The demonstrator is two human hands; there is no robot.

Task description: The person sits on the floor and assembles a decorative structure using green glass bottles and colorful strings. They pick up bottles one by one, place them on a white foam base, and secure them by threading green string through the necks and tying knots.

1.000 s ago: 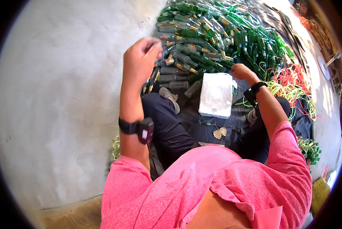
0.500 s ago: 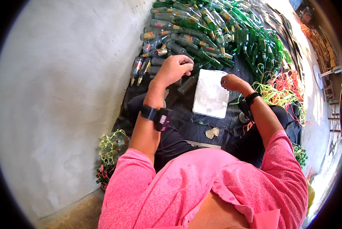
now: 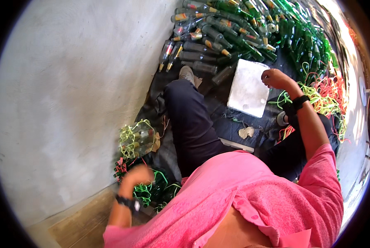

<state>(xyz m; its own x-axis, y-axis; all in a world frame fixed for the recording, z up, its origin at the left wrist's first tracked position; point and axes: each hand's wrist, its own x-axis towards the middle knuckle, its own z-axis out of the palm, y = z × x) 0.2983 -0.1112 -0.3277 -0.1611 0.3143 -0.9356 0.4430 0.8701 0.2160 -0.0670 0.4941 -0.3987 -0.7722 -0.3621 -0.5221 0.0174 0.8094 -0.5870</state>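
My left hand [image 3: 139, 175] is at the lower left, beside my hip. It is smeared by motion and its fingers do not show clearly. Around it are dark green bottles [image 3: 162, 185] tied with green and red string, and a bundle of clear bottles [image 3: 140, 138] wrapped in yellow-green string. My right hand [image 3: 277, 78] hovers over the right edge of a flat white slab [image 3: 247, 89] between my legs. Its fingers are curled in and pressed together; whatever they may hold is hidden.
A large heap of green and clear bottles [image 3: 251, 31] lies ahead on a black sheet. Tangled red and yellow-green string [image 3: 327, 97] is piled at the right. A pale flat scrap [image 3: 246, 132] lies near the slab. The bare grey wall [image 3: 77, 95] closes off the left side.
My left hand has swung from above the bottle heap back and down to the tied bundles at my left. My right hand stays by the slab, still curled. The view has turned leftward.
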